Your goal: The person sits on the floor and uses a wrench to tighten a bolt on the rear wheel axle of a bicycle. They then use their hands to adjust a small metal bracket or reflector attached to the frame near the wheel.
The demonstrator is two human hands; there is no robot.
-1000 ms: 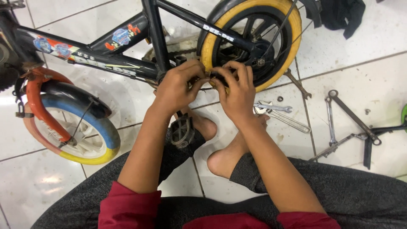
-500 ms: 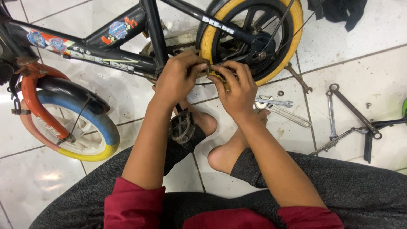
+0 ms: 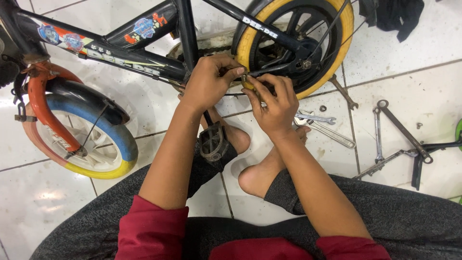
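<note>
A small black child's bicycle [image 3: 144, 58] lies across the white tiled floor in front of me. My left hand [image 3: 207, 82] is curled at the frame's lower joint, close to the chain. My right hand [image 3: 274, 98] meets it there, fingers pinched on a small metal part against the yellow-tyred rear wheel [image 3: 344, 43]. What exactly the fingertips hold is hidden. A black pedal [image 3: 211, 142] rests over my bare foot.
The front wheel [image 3: 110, 154] with its blue and yellow tyre and orange mudguard lies at left. Wrenches [image 3: 320, 125] lie by my right wrist, more long metal tools [image 3: 399, 130] at right. A dark cloth [image 3: 390, 14] sits at top right.
Both hands have shifted slightly up and right along the frame toward the rear wheel, staying pressed together at the same joint. The bicycle has not moved.
</note>
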